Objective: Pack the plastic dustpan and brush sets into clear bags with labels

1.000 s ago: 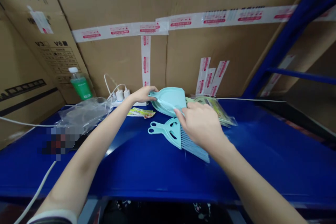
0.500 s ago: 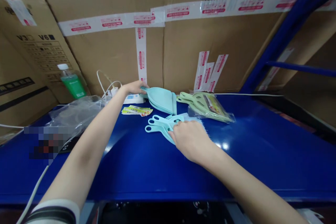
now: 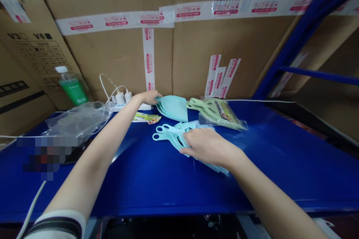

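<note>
My left hand (image 3: 150, 97) is closed around the handle end of several stacked light-blue dustpans (image 3: 174, 108) at the back of the table. In front of them lies a fanned bunch of light-blue hand brushes (image 3: 171, 131), their ring-ended handles pointing left. My right hand (image 3: 204, 142) covers the brush heads, with its thumb on the near edge and its fingers curled over the top. Some bristles show beyond the palm. Right of the dustpans rests a pale green brush and dustpan set (image 3: 215, 112) in clear plastic.
Yellow-green labels (image 3: 146, 118) lie left of the brushes. A white power strip (image 3: 144, 107) with plugs, clear plastic bags (image 3: 80, 119) and a green bottle (image 3: 72, 86) are at the back left. Taped cardboard (image 3: 120, 56) stands behind the blue table (image 3: 168, 190).
The dustpans in my left hand have tilted and fanned out slightly. My right hand has turned flatter over the brushes, and more bristles show on its near side. The view has shifted slightly.
</note>
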The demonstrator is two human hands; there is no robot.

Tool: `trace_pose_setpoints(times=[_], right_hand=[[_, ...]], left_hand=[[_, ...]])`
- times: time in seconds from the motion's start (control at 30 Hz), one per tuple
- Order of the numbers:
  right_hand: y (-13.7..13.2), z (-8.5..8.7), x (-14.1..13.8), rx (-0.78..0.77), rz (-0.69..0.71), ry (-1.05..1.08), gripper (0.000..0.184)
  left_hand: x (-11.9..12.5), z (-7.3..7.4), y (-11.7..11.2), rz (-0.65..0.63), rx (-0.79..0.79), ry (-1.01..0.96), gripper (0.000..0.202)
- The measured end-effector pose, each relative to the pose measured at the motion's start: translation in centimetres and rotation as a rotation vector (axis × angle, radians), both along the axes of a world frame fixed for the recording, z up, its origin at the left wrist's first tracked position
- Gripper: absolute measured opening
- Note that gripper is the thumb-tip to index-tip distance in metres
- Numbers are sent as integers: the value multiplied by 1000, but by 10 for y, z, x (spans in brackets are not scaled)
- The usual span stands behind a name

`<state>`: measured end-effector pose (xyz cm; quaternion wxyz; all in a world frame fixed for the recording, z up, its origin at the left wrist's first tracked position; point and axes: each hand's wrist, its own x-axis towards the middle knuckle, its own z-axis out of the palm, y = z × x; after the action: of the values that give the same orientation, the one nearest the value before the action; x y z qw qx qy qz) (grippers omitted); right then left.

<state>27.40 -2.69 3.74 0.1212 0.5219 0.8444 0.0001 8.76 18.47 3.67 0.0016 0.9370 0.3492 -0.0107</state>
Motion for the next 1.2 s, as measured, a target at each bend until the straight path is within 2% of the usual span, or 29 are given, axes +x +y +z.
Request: trace_pose_setpoints(times=[0.2, 0.33, 0.4, 0.5, 0.6, 0.67, 0.8, 0.93, 1.07, 1.2], right_hand=[[2, -4, 3, -11, 7, 119, 19], [13, 2, 16, -8, -48, 303, 23], [24, 7, 30, 113, -174, 371, 26], [47, 7, 62, 334, -516, 297, 25], [67, -3, 96, 353, -827, 255, 31], [75, -12, 113, 282, -924, 292, 35], [82, -25, 124, 203, -931, 323, 35], [80, -26, 123, 227, -915, 329, 31], [78, -26, 129, 280, -902, 332, 29], [82, -28, 139, 347, -817, 364, 30]], left_hand=[[0, 4, 0, 62, 53, 73, 40], [-4, 8, -5, 82, 70, 102, 38], [-6, 8, -7, 98, 81, 110, 37], [-4, 10, -13, 128, 123, 109, 43], [16, 12, -25, 130, 194, 82, 54], [40, 11, -37, 99, 238, 54, 55], [100, -1, -59, -11, 254, 32, 50], [145, -14, -63, -50, 265, 41, 50], [160, -16, -56, -68, 267, 74, 48], [150, -8, -62, -66, 295, 79, 48]])
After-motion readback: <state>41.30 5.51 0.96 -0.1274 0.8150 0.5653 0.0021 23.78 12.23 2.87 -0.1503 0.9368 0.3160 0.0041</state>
